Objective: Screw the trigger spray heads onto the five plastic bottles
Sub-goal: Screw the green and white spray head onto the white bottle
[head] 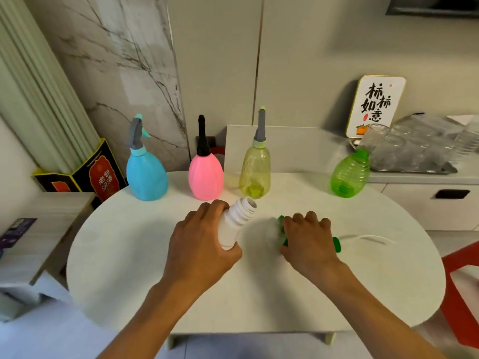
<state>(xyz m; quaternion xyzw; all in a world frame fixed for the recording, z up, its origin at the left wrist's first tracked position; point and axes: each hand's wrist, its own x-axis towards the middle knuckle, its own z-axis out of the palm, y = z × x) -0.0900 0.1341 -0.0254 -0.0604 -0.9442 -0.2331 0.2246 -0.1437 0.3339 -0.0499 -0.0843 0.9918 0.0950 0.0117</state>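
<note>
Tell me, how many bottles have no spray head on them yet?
2: the white bottle, held in the left hand, and the green bottle, at the table's back right.

Blue bottle (146, 174), pink bottle (205, 177), yellow bottle (255, 172) upright, heads on. Green bottle (350, 174) headless, upright. White bottle (234, 224) tilted, open-necked; green spray head (337, 244) lying on table.

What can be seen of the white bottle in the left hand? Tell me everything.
The white bottle is opaque, smooth plastic with a ribbed, threaded neck and an open mouth; no spray head is on it. It is tilted, mouth pointing up and away toward the row of bottles. The left hand grips its body, fingers and thumb curled round it, hiding the lower part. It is near the middle of the white table.
</note>
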